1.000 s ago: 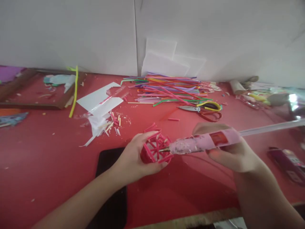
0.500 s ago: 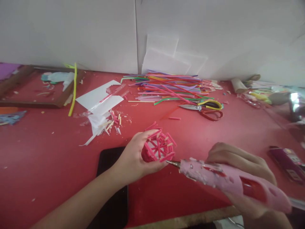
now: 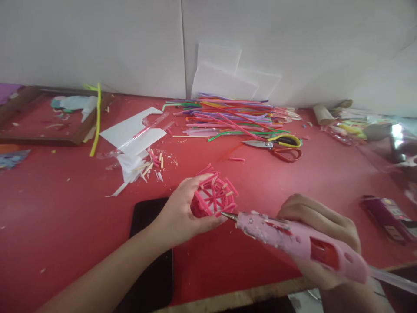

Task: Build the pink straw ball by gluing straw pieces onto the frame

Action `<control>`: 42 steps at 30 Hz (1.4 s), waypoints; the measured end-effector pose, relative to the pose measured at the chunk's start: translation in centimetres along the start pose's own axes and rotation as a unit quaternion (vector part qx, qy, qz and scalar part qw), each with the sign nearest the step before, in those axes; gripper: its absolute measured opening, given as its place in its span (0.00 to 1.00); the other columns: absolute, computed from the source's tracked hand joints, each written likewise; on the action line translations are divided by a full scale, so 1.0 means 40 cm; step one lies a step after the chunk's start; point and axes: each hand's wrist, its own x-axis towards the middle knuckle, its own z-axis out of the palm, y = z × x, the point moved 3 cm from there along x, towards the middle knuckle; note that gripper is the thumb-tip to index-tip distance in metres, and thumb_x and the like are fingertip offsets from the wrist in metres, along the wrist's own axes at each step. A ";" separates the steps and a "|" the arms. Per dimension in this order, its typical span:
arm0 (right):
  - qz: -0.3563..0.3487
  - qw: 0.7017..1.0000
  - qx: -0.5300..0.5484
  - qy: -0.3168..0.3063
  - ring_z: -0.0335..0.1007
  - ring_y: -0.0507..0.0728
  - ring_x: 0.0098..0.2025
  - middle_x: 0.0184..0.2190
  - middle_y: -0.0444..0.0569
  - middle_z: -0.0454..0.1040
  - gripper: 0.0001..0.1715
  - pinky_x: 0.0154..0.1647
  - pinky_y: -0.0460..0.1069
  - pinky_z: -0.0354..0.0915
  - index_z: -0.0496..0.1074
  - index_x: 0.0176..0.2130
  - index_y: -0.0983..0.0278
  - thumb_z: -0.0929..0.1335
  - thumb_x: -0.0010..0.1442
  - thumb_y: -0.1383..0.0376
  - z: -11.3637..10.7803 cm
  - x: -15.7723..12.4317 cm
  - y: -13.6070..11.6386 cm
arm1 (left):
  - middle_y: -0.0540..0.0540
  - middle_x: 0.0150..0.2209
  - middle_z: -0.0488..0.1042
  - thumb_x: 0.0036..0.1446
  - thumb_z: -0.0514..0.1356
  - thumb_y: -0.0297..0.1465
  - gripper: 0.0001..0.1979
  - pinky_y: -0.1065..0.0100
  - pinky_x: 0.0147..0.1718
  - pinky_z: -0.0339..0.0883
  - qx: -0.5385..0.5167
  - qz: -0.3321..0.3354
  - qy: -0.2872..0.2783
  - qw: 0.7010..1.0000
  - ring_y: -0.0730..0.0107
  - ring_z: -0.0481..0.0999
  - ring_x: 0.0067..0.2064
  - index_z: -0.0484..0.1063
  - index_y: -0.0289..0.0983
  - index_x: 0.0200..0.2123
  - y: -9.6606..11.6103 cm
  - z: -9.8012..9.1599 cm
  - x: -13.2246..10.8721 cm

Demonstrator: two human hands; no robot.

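My left hand [image 3: 182, 208] is closed around a small round pink basket-like craft piece [image 3: 214, 198], tilted so its spoked top faces me. Short pink sticks, some with pale wooden ends, stand out around its rim. In my right hand [image 3: 322, 230] is a pink hot glue gun [image 3: 286, 239], smeared with dried glue along its front. Its metal nozzle points left and meets the near rim of the craft piece; I cannot tell whether glue is flowing. A clear glue stick [image 3: 392, 278] sticks out of the gun's back end.
A black phone-like slab [image 3: 150, 261] lies under my left forearm. Scissors [image 3: 276, 145] and a heap of coloured pipe cleaners [image 3: 234, 115] lie behind. White card [image 3: 130, 134] and cut scraps are at the left, near a brown frame [image 3: 42, 140]. A purple box [image 3: 387, 219] sits right.
The glue gun has moved left, bringing its nozzle from beside the craft piece onto its near rim. The whole view has shifted slightly. My left hand keeps its grip.
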 end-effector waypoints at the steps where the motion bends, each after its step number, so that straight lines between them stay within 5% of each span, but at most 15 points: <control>1: 0.000 1.000 -0.004 0.001 0.65 0.54 0.25 0.25 0.46 0.68 0.07 0.24 0.50 0.63 0.66 0.36 0.62 0.63 0.54 0.67 0.001 0.002 -0.001 | 0.34 0.59 0.72 0.44 0.73 0.45 0.44 0.40 0.61 0.63 0.004 0.001 0.002 1.000 0.42 0.73 0.59 0.64 0.40 0.62 0.000 0.000 0.000; 35: -0.010 0.999 -0.011 -0.040 0.66 0.57 0.29 0.29 0.50 0.70 0.07 0.28 0.54 0.65 0.67 0.40 0.61 0.65 0.60 0.63 -0.016 -0.010 -0.005 | 0.38 0.60 0.72 0.46 0.72 0.45 0.42 0.41 0.63 0.61 0.014 0.006 -0.004 1.000 0.43 0.71 0.61 0.63 0.45 0.63 0.000 -0.004 0.001; 42: 0.026 0.999 -0.016 -0.034 0.72 0.62 0.30 0.30 0.49 0.73 0.13 0.31 0.57 0.67 0.71 0.41 0.56 0.66 0.56 0.71 -0.057 -0.034 0.017 | 0.38 0.59 0.73 0.46 0.73 0.44 0.41 0.43 0.61 0.65 -0.005 -0.004 0.016 1.000 0.46 0.75 0.59 0.64 0.45 0.62 -0.006 0.003 -0.006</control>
